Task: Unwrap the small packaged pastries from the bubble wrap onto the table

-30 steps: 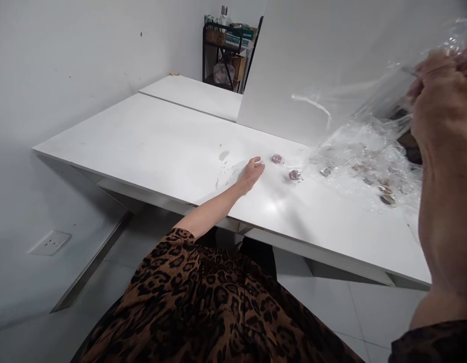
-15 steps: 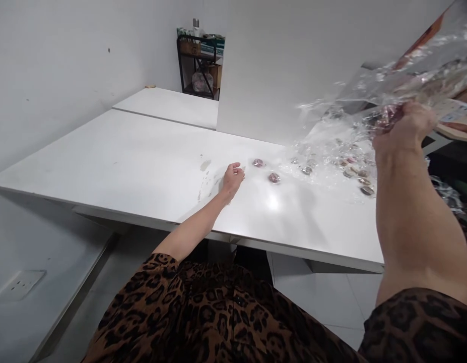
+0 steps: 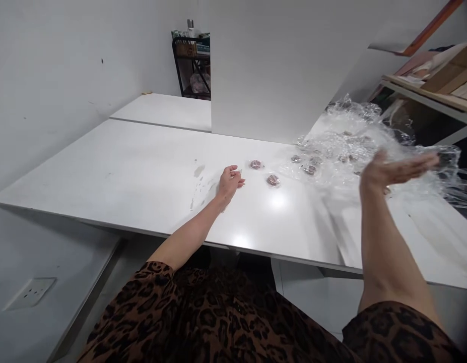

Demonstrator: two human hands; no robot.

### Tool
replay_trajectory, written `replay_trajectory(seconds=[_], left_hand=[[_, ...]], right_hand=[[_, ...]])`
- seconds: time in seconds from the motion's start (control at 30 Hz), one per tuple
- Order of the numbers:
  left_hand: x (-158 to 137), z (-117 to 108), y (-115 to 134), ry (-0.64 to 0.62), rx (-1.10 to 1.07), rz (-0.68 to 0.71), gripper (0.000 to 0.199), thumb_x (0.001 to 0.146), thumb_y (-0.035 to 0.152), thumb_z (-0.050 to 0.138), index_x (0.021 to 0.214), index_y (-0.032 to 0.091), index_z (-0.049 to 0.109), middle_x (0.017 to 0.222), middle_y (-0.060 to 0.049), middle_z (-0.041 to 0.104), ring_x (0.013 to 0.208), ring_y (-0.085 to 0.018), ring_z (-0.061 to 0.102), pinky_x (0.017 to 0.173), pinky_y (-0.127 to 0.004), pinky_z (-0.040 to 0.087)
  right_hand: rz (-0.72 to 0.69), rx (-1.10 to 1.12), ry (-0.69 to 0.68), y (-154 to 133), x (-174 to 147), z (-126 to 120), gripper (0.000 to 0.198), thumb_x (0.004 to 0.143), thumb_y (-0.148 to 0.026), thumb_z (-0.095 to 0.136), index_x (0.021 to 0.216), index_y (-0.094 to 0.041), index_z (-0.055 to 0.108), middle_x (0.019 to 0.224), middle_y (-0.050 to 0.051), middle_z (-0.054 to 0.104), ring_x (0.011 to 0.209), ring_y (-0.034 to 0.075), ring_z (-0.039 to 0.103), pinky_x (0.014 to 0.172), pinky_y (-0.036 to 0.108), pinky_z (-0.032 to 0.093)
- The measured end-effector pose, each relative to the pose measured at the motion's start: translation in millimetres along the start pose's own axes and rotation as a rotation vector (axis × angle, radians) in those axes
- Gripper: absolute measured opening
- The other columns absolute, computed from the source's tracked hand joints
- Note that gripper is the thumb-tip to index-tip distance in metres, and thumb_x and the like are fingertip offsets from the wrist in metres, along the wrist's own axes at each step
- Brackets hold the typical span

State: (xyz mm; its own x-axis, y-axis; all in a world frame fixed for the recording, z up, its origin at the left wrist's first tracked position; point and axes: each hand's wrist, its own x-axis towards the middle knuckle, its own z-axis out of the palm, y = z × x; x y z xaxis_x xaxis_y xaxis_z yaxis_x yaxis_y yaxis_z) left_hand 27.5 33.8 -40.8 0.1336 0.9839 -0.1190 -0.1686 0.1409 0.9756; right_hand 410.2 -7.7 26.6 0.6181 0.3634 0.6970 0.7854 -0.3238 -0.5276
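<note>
My left hand (image 3: 230, 182) rests on the white table (image 3: 142, 166), its fingers loosely curled and apart with nothing in them. Just right of it lie two small dark red pieces in clear wrapping, a farther wrapped piece (image 3: 255, 164) and a nearer wrapped piece (image 3: 273, 180). My right hand (image 3: 397, 170), blurred by motion, is stretched out flat above a spread of crumpled clear plastic film (image 3: 354, 141). That hand holds nothing that I can see. Several more small wrapped pieces lie in and under the film, partly hidden by it and by the hand.
A tall white panel (image 3: 271, 65) stands along the table's back edge. Behind it at the left is a black shelf (image 3: 186, 55) with boxes. A rack (image 3: 437, 101) with cardboard stands at the right. A wall bounds the left side, and pale stains mark the tabletop.
My right hand has let go of the raised clear film and come down; the film now lies on the table at the right. My left hand has stayed nearly in place.
</note>
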Motion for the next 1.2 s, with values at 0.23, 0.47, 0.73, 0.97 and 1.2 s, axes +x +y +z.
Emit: replay_trajectory(seconds=[0.23,0.47,0.73,0.97,1.2], left_hand=[[-1,0,2,0.028,0.019,0.013,0.029,0.089,0.021,0.062,0.117,0.021,0.053,0.115,-0.006,0.059,0.078,-0.010,0.069,0.076,-0.027,0.058],[-2,-5,1,0.039,0.029,0.008,0.031,0.090,0.021,0.061,0.120,0.021,0.053,0.120,-0.007,0.058,0.080,-0.010,0.070,0.078,-0.027,0.058],[0,1,-2,-0.001,0.074,-0.014,0.031,0.093,0.019,0.055,0.124,0.020,0.052,0.122,-0.008,0.058,0.077,-0.007,0.069,0.074,-0.023,0.057],[6,-1,-7,0.012,0.066,-0.027,0.031,0.092,0.022,0.060,0.122,0.021,0.053,0.123,-0.007,0.058,0.075,-0.007,0.070,0.073,-0.023,0.058],[1,1,-7,0.004,0.047,-0.019,0.030,0.093,0.017,0.056,0.123,0.019,0.052,0.122,-0.008,0.057,0.072,-0.005,0.068,0.069,-0.021,0.057]], right_hand=[[-0.739,0.064,-0.840,-124,-134,69,0.063,0.097,-0.060,0.049,0.152,-0.029,0.046,0.162,0.011,0.036,0.153,0.039,0.022,0.121,0.062,0.019],[-0.946,-0.047,-0.921,-71,-106,107,0.052,0.106,-0.043,0.027,0.142,-0.020,0.057,0.154,0.012,0.049,0.144,0.032,0.035,0.117,0.050,0.027],[-0.773,-0.434,-0.838,62,-22,83,0.045,0.103,-0.026,0.031,0.136,-0.019,0.061,0.155,0.014,0.048,0.144,0.030,0.033,0.116,0.049,0.021],[-0.590,-0.599,-0.704,73,-21,65,0.050,0.097,-0.018,0.029,0.134,-0.010,0.062,0.146,0.028,0.049,0.141,0.040,0.034,0.107,0.056,0.026],[-0.428,-0.484,-0.873,48,-58,44,0.045,0.100,-0.036,0.031,0.122,-0.020,0.067,0.129,0.025,0.061,0.121,0.036,0.056,0.092,0.047,0.043]])
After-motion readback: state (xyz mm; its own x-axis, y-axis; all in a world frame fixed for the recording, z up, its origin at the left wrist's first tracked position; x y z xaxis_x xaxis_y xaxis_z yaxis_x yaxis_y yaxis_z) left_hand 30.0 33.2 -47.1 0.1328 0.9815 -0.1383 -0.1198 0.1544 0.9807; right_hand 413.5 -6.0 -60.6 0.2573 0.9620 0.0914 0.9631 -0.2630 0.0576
